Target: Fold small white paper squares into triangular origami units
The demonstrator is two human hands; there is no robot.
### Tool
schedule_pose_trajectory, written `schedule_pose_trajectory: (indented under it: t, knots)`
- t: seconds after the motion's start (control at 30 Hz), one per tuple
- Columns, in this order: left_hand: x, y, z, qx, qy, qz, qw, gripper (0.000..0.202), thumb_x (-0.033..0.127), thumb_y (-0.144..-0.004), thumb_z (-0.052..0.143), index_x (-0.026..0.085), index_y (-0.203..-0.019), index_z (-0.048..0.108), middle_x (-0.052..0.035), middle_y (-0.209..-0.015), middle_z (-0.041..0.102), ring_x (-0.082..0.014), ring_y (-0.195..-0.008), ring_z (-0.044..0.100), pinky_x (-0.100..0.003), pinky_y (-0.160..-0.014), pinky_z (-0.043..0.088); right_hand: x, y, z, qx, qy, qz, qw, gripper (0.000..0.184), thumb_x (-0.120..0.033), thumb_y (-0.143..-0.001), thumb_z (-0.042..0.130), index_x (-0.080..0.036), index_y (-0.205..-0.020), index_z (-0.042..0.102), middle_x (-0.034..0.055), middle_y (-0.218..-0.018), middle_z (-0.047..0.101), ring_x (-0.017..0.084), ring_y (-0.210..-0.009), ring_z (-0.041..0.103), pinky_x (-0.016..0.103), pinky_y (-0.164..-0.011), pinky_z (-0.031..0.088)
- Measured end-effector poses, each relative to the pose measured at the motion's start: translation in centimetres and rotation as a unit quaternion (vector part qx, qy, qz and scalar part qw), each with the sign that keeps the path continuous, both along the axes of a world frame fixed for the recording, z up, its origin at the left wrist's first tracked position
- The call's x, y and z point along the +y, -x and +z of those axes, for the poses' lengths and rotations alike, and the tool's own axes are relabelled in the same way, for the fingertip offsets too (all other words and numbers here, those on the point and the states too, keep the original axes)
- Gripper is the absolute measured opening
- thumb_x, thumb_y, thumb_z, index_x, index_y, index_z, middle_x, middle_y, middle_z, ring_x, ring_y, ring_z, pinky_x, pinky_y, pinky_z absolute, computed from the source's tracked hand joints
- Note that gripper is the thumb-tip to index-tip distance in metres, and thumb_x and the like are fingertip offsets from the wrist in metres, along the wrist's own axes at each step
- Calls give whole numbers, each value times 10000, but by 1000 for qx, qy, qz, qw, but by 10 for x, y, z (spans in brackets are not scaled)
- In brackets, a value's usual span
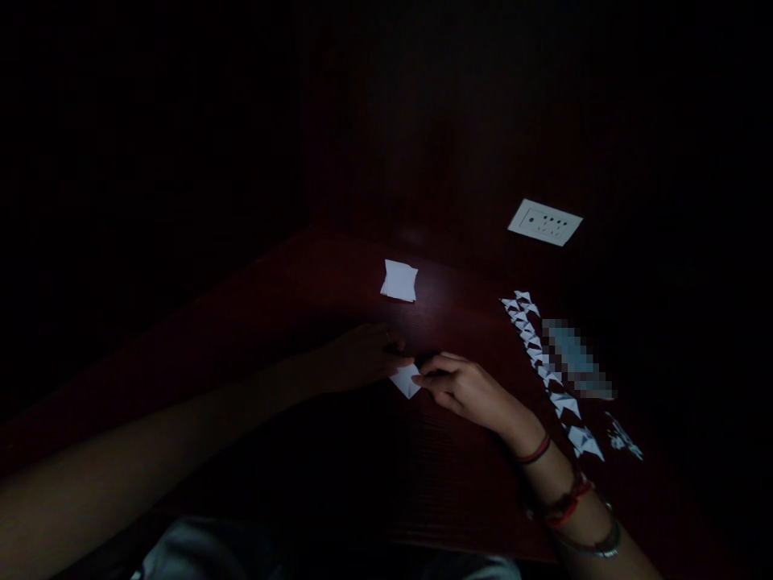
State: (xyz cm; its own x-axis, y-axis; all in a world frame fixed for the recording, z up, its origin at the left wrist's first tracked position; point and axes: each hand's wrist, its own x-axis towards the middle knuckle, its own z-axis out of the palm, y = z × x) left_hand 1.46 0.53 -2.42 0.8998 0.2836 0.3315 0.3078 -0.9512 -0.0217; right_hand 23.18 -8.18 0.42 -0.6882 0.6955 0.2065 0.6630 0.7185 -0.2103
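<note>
1. Paper [406,379], a small white folded piece, lies low on the dark red worktop [290,290], between the two hands and right in front of the person.
2. Right hand [465,388] has its grip clenched on the paper's right edge, thumb and fingertips pinched together there.
3. Left hand [361,356] lies knuckles up with its fingers curled at the paper's upper left edge and touching it. In this dim light I cannot tell whether its grip grasps the paper or only presses on it.
4. Right wrist carries a thin red band [535,451], a thicker red thread band [566,506] and a metal bangle [599,548].
5. Beyond the hands, a small stack [399,281] of white squares lies on the worktop, well apart from the paper.
6. To the right, a row of folded triangles [547,366] runs slantwise from far to near, with a blurred patch [576,358] just beside it and a few loose folded bits [623,439] near its close end.
7. A white socket [544,221] sits on the dark wall behind the row.
</note>
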Motion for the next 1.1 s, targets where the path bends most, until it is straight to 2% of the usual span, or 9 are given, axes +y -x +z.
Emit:
schedule_pose_trajectory:
  t: [0.23,0.5,0.63,0.87,1.1]
  knots:
    - [3,2,-1,-7,38,15,999,305,280,-840,509,367,-1132,518,-26,-1088,467,-200,-964,425,-323,-817,321,-1,-6,2,39,44,7,998,292,-106,-793,492,-196,-1039,622,48,-1048,583,153,-943,541,288,-853,443]
    - [0,2,3,4,62,19,998,301,278,-849,501,355,-1140,521,-26,-1119,468,-200,-1002,420,-318,-835,332,-2,-6,4,40,55,3,998,293,-95,-768,498,-184,-1010,637,49,-1061,598,149,-938,561,277,-858,442]
    - [0,2,1,3,57,26,998,309,268,-852,497,355,-1147,515,-25,-1137,466,-196,-1010,414,-317,-846,334,-3,-5,7,32,60,-1,998,277,-105,-772,493,-168,-1000,636,54,-1049,603,152,-950,554,284,-874,427]
    - [-1,4,5,32,36,10,999,345,221,-882,416,356,-1195,468,-18,-1181,463,-202,-1060,396,-330,-888,309,1,-8,14,48,104,20,993,287,-117,-799,470,-166,-1053,594,50,-995,598,123,-861,566,243,-782,448]
    - [3,6,0,24,54,8,998,338,251,-887,414,357,-1206,455,-8,-1204,451,-197,-1092,385,-329,-910,301,15,-12,2,36,55,-10,998,263,-186,-833,460,-170,-1045,614,61,-973,571,131,-841,553,248,-783,434]
